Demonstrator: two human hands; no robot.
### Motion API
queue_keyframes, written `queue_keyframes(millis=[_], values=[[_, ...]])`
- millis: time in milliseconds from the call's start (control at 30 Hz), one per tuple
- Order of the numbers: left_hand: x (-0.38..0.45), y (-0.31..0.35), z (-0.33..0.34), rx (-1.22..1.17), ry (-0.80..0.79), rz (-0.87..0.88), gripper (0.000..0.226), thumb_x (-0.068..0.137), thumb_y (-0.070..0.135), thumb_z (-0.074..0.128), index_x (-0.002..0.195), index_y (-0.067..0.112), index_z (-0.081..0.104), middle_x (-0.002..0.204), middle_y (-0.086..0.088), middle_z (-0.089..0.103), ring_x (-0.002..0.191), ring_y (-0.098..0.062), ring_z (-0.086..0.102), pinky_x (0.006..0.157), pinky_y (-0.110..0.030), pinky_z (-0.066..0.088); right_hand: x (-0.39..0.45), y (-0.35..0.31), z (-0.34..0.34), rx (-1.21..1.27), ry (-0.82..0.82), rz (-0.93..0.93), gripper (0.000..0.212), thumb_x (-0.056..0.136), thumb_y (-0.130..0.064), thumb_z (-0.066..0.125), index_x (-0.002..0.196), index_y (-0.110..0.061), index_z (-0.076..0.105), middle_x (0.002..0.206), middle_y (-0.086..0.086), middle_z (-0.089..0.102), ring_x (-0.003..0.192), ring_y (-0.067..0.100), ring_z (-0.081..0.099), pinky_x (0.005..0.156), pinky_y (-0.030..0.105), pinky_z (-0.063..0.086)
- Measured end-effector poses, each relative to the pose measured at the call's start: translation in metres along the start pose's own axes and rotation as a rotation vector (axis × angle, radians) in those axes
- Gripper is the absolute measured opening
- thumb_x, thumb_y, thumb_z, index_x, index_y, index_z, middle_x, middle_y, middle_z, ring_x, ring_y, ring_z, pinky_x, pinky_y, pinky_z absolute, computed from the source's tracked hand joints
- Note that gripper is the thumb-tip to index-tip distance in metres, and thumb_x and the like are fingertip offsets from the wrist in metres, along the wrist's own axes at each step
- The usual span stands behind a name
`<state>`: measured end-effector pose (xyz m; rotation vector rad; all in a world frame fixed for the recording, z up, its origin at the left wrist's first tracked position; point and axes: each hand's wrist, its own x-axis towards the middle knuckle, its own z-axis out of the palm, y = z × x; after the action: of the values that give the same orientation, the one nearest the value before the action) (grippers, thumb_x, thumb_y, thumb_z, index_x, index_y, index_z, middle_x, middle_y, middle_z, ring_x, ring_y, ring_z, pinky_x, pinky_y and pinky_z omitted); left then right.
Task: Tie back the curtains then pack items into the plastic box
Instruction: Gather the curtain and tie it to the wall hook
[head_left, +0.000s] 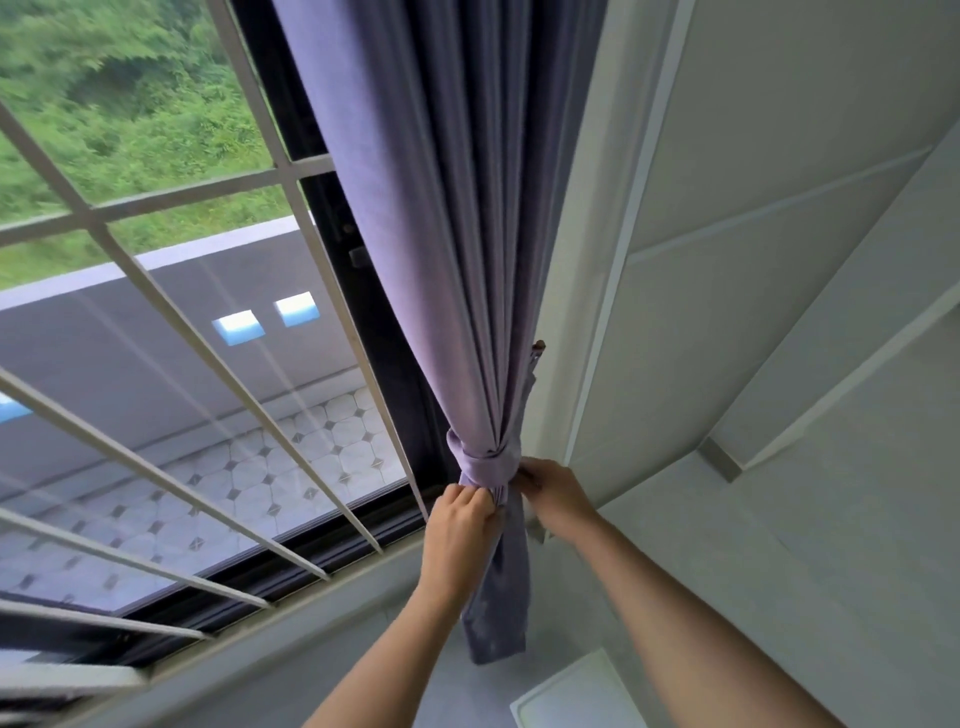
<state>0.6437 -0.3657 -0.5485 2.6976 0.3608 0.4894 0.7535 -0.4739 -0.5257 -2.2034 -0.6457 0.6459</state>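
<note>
A purple curtain (447, 218) hangs gathered at the right edge of the window. A tieback band of the same cloth (485, 467) is wrapped round it low down, and the curtain's tail hangs below the band. My left hand (460, 525) grips the cloth just under the band on its left side. My right hand (553, 491) pinches the band's right end, against the wall. A small hook (538, 347) sticks out of the wall above the band.
White window bars (218, 353) cross the glass to the left, with a tiled balcony and greenery outside. White wall panels (779, 260) fill the right side. A white flat-topped object (576, 696) shows at the bottom edge.
</note>
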Motion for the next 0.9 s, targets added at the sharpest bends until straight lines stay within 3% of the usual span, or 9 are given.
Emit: queue_keyframes(millis=[100,200,267,367,467,533,600,667,900], values=[[0.009,-0.012,-0.008,0.032,-0.143,-0.003,0.024,0.07,0.025,0.078,0.062,0.017,0.057,0.063,0.006,0.059,0.065,-0.021,0.052,0.06,-0.035,0.047,0.005,-0.013,0.002,-0.106,0.104,0.093,0.02,0.094,-0.027,0.047,0.097,-0.013,0.061,0.098,0.009,0.07,0.089,0.03,0.063,0.063,0.029,0.036],[0.01,-0.022,-0.022,-0.068,-0.104,-0.108,0.018,0.079,0.031,0.067,0.08,0.022,0.052,0.079,0.008,0.055,0.074,-0.018,0.05,0.07,-0.033,0.043,-0.005,-0.014,0.004,-0.004,0.347,0.152,0.026,0.09,-0.042,0.055,0.097,-0.018,0.049,0.094,-0.003,0.061,0.082,0.02,0.059,0.064,0.028,0.038],[0.01,-0.023,-0.029,-0.198,-0.046,-0.23,0.022,0.081,0.03,0.061,0.086,0.02,0.043,0.085,0.006,0.047,0.073,-0.018,0.048,0.068,-0.033,0.042,-0.012,-0.014,0.009,-0.021,0.323,0.134,0.024,0.089,-0.039,0.056,0.091,-0.015,0.053,0.091,-0.001,0.063,0.079,0.022,0.061,0.063,0.03,0.042],[0.015,-0.023,-0.027,-0.224,-0.082,-0.24,0.024,0.084,0.031,0.06,0.1,0.019,0.048,0.092,0.007,0.051,0.078,-0.017,0.053,0.069,-0.034,0.046,-0.014,-0.019,0.014,-0.047,0.218,0.075,0.016,0.086,-0.027,0.057,0.091,-0.012,0.058,0.091,0.005,0.065,0.078,0.025,0.061,0.061,0.031,0.044],[0.023,-0.023,-0.025,-0.18,-0.091,-0.24,0.017,0.087,0.029,0.06,0.095,0.015,0.053,0.084,0.005,0.061,0.076,-0.019,0.058,0.066,-0.033,0.048,-0.009,-0.025,0.016,0.022,0.282,0.062,0.021,0.086,-0.025,0.06,0.103,-0.014,0.054,0.089,0.002,0.066,0.07,0.02,0.055,0.059,0.029,0.041],[0.026,-0.022,-0.024,-0.193,-0.075,-0.276,0.012,0.089,0.022,0.059,0.093,0.011,0.058,0.084,0.0,0.068,0.077,-0.019,0.061,0.063,-0.032,0.046,-0.008,-0.026,0.017,0.066,0.283,0.058,0.024,0.087,-0.023,0.061,0.109,-0.016,0.056,0.09,0.001,0.07,0.075,0.021,0.061,0.063,0.029,0.046],[0.026,-0.02,-0.022,-0.204,-0.062,-0.265,0.008,0.089,0.014,0.057,0.082,0.01,0.054,0.072,-0.004,0.065,0.064,-0.023,0.055,0.056,-0.03,0.037,-0.009,-0.027,0.019,0.077,0.241,0.038,0.015,0.087,-0.02,0.058,0.101,-0.017,0.059,0.083,0.0,0.07,0.074,0.022,0.062,0.063,0.029,0.047],[0.022,-0.019,-0.019,-0.202,-0.055,-0.266,0.02,0.09,0.008,0.053,0.074,0.015,0.043,0.06,-0.009,0.056,0.054,-0.025,0.041,0.052,-0.033,0.03,-0.013,-0.027,0.023,0.09,0.192,0.004,0.009,0.084,-0.019,0.056,0.093,-0.018,0.057,0.074,-0.002,0.067,0.067,0.019,0.06,0.058,0.028,0.044],[0.017,-0.038,-0.021,-0.143,-0.096,-0.335,0.02,0.079,-0.006,0.047,0.065,0.008,0.043,0.056,-0.012,0.049,0.055,-0.026,0.03,0.051,-0.034,0.026,-0.021,-0.011,0.028,-0.068,0.186,-0.109,0.026,0.099,-0.028,0.049,0.089,-0.007,0.063,0.08,0.014,0.067,0.072,0.032,0.059,0.059,0.03,0.033]])
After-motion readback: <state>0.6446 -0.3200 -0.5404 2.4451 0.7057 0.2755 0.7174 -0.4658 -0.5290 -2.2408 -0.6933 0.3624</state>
